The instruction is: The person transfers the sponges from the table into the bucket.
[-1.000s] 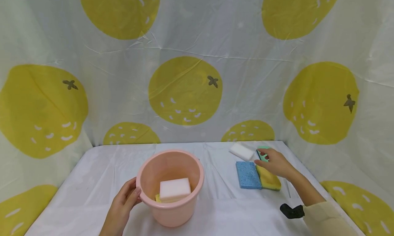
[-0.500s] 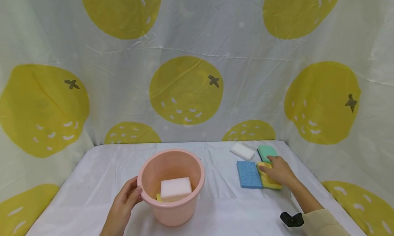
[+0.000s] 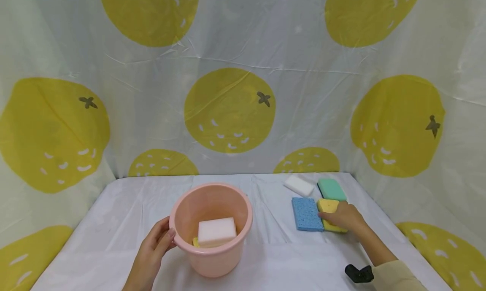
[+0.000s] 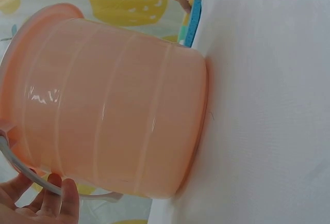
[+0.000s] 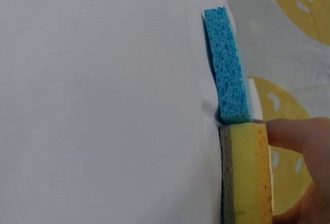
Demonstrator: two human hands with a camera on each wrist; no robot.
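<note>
Right now the right hand (image 3: pixel 343 217) sits on the yellow sponge (image 3: pixel 328 206), fingers draped over its near half and a fingertip (image 5: pixel 281 133) on the top face; grip looks closed around the sponge edges, though the far fingers are hidden. Sponge lies flat on the counter (image 3: pixel 273 257), long axis running away from the person, touching the blue sponge (image 3: pixel 306 214) on its left side. Green sponge (image 3: pixel 331 189) just beyond it, white sponge (image 3: pixel 298 185) beyond the blue one. Pink bucket (image 3: pixel 211 227) is well to the left of that grip, and the left hand (image 3: pixel 152 251) holds its rim and handle. A white block (image 3: pixel 216 231) is inside the bucket.
</note>
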